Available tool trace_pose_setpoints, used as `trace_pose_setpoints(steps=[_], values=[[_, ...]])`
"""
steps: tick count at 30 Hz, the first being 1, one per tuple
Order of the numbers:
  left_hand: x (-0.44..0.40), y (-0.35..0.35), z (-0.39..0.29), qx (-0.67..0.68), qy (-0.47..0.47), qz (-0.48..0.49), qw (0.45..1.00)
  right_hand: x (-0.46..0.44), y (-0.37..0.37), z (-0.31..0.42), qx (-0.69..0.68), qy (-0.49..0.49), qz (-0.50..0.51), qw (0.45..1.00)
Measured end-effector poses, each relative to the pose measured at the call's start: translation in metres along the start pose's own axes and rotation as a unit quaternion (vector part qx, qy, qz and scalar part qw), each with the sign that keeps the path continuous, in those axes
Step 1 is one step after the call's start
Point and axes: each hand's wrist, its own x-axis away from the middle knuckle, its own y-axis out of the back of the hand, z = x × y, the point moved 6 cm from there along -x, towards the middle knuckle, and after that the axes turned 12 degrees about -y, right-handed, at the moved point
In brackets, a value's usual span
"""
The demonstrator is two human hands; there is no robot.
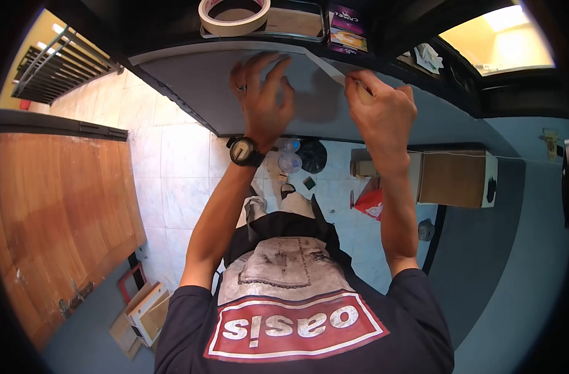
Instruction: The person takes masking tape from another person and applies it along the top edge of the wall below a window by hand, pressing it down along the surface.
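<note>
A pale strip of masking tape (325, 67) runs along the top edge of a grey wall panel (197, 87), just under a dark ledge. Its right part hangs away from the panel and slants down to my right hand (384, 112), whose fingers are pinched on it. My left hand (264, 103), with a ring and a wristwatch (242, 151), is raised at the panel below the stuck part of the strip. Its fingers are spread and hold nothing; whether the fingertips touch the panel I cannot tell.
On the ledge are a roll of tape (237, 28), a tray (294, 23) and a purple Camel pack (348, 30). A wooden door (66, 212) stands left, a cardboard box (453, 177) right. Clear bottles (290, 163), a black bag (312, 156) and a red bag (370, 202) lie below.
</note>
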Motion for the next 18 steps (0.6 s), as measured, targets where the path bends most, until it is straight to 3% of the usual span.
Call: trace_pose_setpoints(steps=[8, 13, 18], values=[[-0.007, 0.006, 0.008, 0.000, -0.015, -0.020, 1.000, 0.011, 0.027, 0.027, -0.020, 0.007, 0.038, 0.999], [-0.006, 0.002, 0.012, -0.004, -0.023, -0.019, 1.000, 0.014, 0.019, 0.019, -0.121, -0.077, 0.173, 0.974], [-0.005, 0.000, 0.012, -0.020, -0.042, 0.000, 0.999, 0.007, 0.009, 0.004, -0.128, -0.081, 0.173, 0.973]])
